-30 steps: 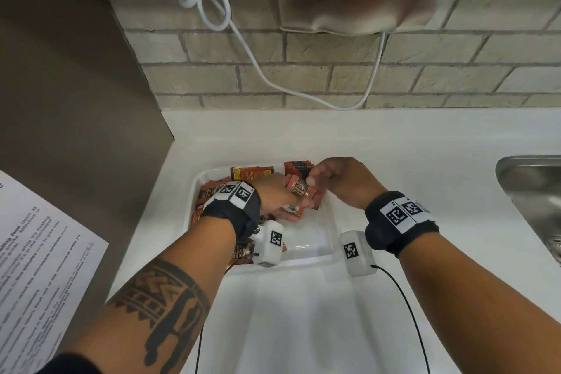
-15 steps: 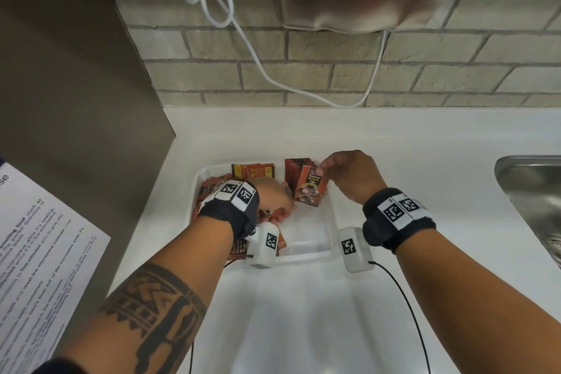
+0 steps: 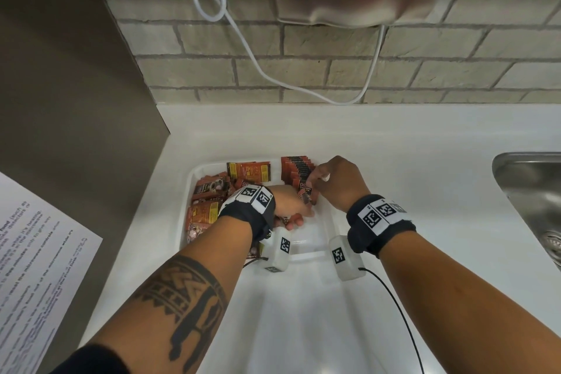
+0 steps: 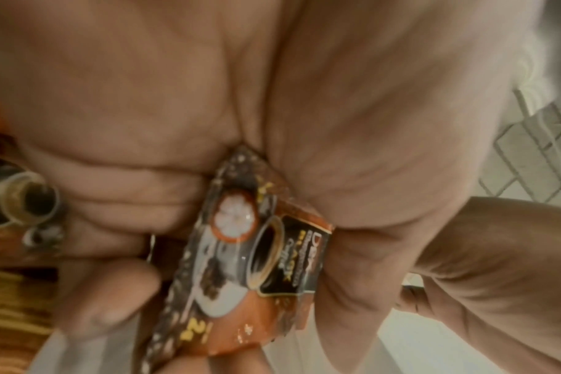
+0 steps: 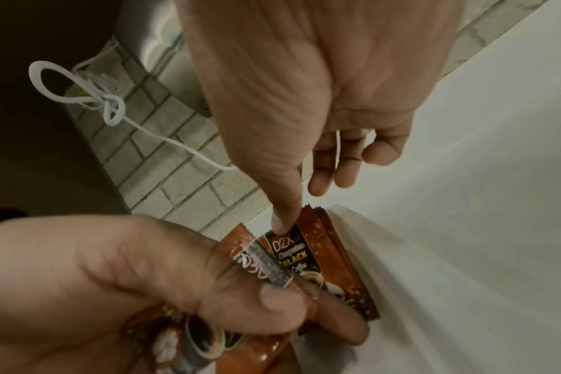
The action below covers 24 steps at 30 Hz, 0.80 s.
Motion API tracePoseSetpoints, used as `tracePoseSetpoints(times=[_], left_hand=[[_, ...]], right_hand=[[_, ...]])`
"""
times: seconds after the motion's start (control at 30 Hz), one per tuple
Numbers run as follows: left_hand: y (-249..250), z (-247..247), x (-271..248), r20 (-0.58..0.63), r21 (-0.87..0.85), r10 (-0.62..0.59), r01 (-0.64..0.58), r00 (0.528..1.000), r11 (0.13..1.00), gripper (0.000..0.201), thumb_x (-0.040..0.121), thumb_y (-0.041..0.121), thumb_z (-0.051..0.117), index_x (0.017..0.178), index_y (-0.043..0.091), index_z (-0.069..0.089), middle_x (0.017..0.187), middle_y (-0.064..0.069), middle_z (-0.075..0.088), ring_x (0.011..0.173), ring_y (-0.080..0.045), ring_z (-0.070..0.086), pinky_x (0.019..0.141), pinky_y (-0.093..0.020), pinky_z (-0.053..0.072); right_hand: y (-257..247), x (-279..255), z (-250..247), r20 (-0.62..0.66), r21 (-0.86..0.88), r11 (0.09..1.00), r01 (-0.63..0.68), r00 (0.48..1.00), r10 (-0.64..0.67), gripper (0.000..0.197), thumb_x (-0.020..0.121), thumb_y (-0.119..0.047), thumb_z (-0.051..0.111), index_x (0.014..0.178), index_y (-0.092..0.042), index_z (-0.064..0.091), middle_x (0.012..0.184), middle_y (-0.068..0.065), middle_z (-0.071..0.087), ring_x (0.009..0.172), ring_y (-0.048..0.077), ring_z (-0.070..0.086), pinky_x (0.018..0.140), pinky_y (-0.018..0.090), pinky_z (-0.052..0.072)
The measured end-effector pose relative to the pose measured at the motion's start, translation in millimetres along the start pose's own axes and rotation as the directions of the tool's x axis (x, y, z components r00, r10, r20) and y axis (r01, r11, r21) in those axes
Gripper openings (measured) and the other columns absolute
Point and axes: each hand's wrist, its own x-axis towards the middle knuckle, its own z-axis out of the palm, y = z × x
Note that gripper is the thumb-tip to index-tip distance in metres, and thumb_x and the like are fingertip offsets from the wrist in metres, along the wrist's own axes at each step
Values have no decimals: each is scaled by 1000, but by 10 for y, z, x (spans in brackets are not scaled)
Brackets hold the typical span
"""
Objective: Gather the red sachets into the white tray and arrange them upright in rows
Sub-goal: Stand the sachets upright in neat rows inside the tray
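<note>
In white tray (image 3: pixel 326 223), left hand (image 3: pixel 290 202) clasps sachets (image 4: pixel 250 265).

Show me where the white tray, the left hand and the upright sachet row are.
white tray (image 3: pixel 315 247), head view, bare floor.
left hand (image 3: pixel 288 203), head view, back of hand.
upright sachet row (image 3: pixel 296 168), head view, top edges.

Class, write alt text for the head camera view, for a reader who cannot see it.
Two hands work over a white tray of red sachets on a white counter: the right hand sets a sachet against an upright row, and the left hand holds more. A brick wall stands behind, a sink at right.
</note>
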Motion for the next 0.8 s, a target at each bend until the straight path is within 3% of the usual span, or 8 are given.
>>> tracePoseSetpoints(times=[0.13,0.23,0.4,0.67,0.8], left_hand=[[-1,13,36,-10,-14,8,-8,1000,1000,36,93,31,67,118,5,66,71,2,69,57,-15,58,49,-25,39],[5,9,54,-18,-23,19,-20,1000,1000,38,94,31,66,117,1,67,74,2,69,58,-15,60,49,-25,39],[-9,9,85,-16,-52,11,-12,1000,999,36,94,33,66,108,0,70,73,1,70,59,-15,61,47,-24,39],[-7,26,77,-20,-145,-13,10,1000,989,42,94,31,68,120,-2,65,74,-2,70,60,-18,61,50,-26,38],[-30,29,49,-4,-187,-17,16,1000,982,40,93,28,69,121,0,64,73,-2,71,63,-20,62,50,-24,39]], right_hand=[[31,7,-14,5,-18,1000,12,1000,-12,11,84,-13,70,84,-19,79,83,-10,59,88,15,61,71,23,42],[48,13,-15,6,-32,999,28,1000,-28,9,84,-16,73,87,-20,79,86,-10,58,88,14,60,74,24,42],[58,14,-22,12,-11,999,35,999,-35,9,83,-14,72,86,-20,79,80,-16,58,79,7,57,64,10,38],[100,6,-34,-2,10,1000,30,1000,-30,10,84,-15,73,89,-21,78,82,-18,58,84,6,58,67,7,37],[100,3,-46,-14,9,1000,24,1000,-24,6,85,-19,74,87,-24,76,93,-8,61,88,9,57,69,17,38]])
